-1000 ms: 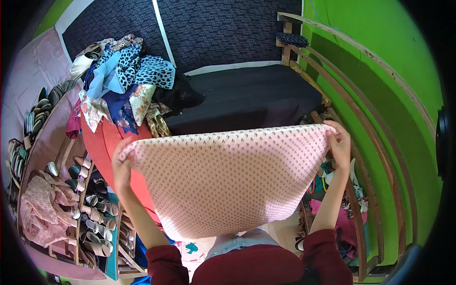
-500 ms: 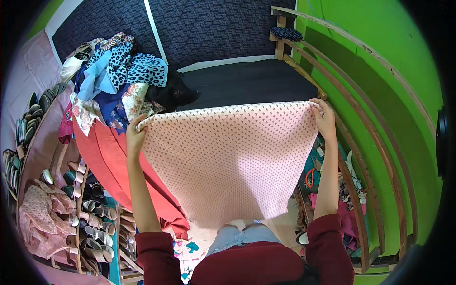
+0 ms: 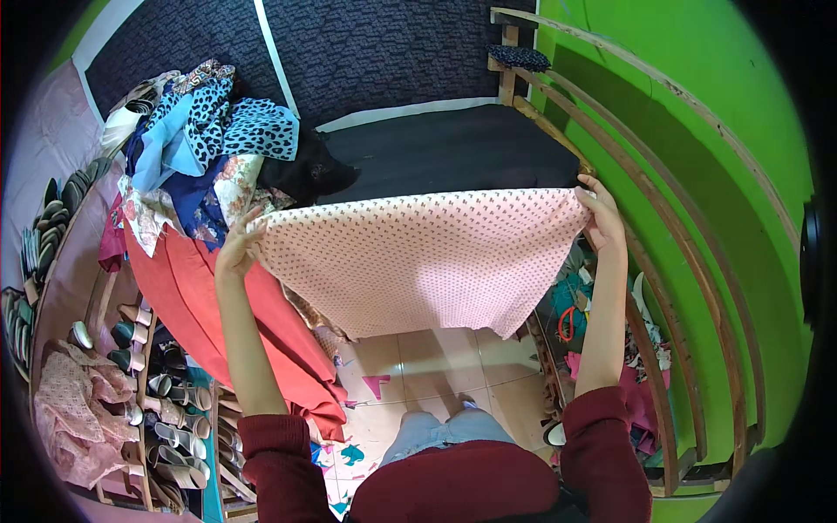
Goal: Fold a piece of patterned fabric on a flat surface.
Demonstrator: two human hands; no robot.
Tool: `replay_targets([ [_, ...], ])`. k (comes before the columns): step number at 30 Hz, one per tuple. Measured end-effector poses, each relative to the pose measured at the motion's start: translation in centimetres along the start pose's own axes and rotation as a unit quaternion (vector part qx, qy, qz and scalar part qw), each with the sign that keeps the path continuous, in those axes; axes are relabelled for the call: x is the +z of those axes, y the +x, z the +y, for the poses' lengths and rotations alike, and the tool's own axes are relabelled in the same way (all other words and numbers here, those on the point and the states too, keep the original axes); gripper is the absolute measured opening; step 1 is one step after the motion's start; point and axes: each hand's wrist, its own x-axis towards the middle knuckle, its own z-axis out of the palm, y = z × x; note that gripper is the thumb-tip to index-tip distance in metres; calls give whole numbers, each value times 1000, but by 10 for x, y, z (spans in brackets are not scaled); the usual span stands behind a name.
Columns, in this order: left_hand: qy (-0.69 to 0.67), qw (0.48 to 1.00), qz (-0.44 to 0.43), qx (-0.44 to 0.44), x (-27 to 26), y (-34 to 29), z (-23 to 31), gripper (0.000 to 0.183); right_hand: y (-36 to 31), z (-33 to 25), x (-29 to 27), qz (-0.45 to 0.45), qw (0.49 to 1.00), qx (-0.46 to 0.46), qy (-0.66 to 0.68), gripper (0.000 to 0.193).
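Note:
A pale pink cloth [image 3: 427,253] with a small dark print is stretched out between my two hands. My left hand [image 3: 237,246] pinches its upper left corner, beside the heap of clothes. At the upper right corner, my right hand [image 3: 600,213] grips the cloth near the wooden rails. The top edge runs almost straight along the front of a black surface [image 3: 453,150], and the rest hangs down over the floor. Whether that edge touches the black surface, I cannot tell.
Left of the cloth lies a heap of patterned clothes [image 3: 261,129], with a long red cloth [image 3: 261,318] trailing down. Shoe racks hold several shoes [image 3: 181,427]. Curved wooden rails [image 3: 671,205] line the green wall. Fabric scraps [image 3: 377,385] lie on the tiled floor [image 3: 453,366].
The lower edge of the pink cloth has swung up and away, uncovering floor tiles and scraps. Both hands stay on the corners; the left has shifted slightly left, the right slightly right.

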Motion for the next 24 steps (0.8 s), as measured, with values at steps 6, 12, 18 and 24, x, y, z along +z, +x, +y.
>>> replay_targets([
  [6, -60, 996, -28, 64, 21, 3, 10, 73, -5, -8, 1, -51, 997, 18, 51, 33],
  [12, 236, 966, -40, 96, 18, 18, 15, 53, -6, -6, 0, -31, 982, -88, -164, 25],
  [18, 314, 942, 5, 123, 0, 34, -10, 41, -8, -10, 7, 48, 911, -163, -377, 18],
  [24, 464, 865, 140, 129, 15, 26, -24, 29, -22, -12, 15, 127, 869, -86, -471, 14],
])
